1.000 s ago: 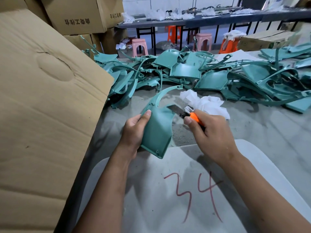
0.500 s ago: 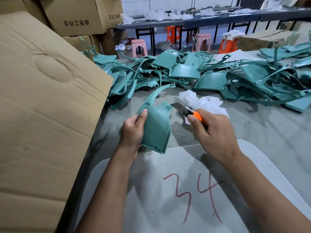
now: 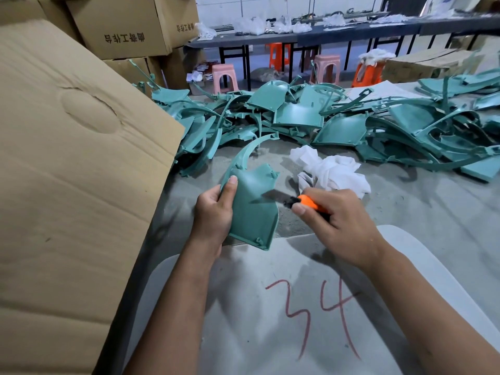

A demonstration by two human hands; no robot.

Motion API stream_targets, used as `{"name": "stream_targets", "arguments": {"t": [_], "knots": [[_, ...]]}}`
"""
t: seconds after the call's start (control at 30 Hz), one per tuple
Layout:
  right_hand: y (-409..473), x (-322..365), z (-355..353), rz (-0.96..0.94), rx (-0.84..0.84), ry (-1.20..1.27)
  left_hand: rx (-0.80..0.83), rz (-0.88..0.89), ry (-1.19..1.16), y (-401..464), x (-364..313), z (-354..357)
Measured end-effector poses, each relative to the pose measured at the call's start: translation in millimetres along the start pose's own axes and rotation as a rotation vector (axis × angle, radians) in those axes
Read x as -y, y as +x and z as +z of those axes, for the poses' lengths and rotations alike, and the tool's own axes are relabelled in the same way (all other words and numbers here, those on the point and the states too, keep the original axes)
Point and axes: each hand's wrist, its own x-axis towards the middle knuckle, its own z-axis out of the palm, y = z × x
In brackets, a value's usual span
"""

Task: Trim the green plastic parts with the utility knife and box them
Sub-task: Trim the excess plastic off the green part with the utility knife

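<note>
The counter (image 3: 405,212) carries a board (image 3: 270,334) at its near edge. The left hand (image 3: 213,212) holds a plastic part (image 3: 254,212) above the board's far edge. The right hand (image 3: 341,223) holds the utility knife (image 3: 297,201) just right of the part, blade on its right edge. A cloth (image 3: 332,169) lies behind the right hand. The parts pile (image 3: 338,123) lies across the far counter. A cardboard box (image 3: 67,185) stands at left.

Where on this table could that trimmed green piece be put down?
Bare grey tabletop lies right of the white cloth, below the heap of green parts. The numbered white board nearest the person is bare too. The far edge is crowded by the heap; the cardboard flap covers the left.
</note>
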Motion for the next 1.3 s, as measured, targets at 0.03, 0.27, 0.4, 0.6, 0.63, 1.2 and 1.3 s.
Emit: {"name": "stream_targets", "arguments": {"t": [0.03, 0.27, 0.4, 0.6, 0.63, 1.2, 1.3], "knots": [[0, 1, 2, 0.006, 0.018, -0.018, 0.007, 0.009, 0.005, 0, 0, -1], [0, -6, -6, 0.131, -0.061, -0.152, -0.081, 0.084, 0.148, 4, 1, -10], [-1, -2, 1, 0.025, 0.089, -0.154, -0.107, 0.149, 0.220, 5, 2, -13], [0, -11, -4, 0.200, -0.032, -0.348, -0.139, 0.174, 0.219, 9, 3, -19], [-1, -10, -6, 0.160, -0.014, -0.311, -0.156, 0.188, 0.236, 9, 4, -19], [-1, -3, 1, 0.029, 0.121, -0.244, -0.116, 0.222, 0.275, 9, 4, -24], [0, -6, 0, 0.168, -0.015, -0.378, -0.073, 0.206, 0.286, 7, 3, -24]]}}
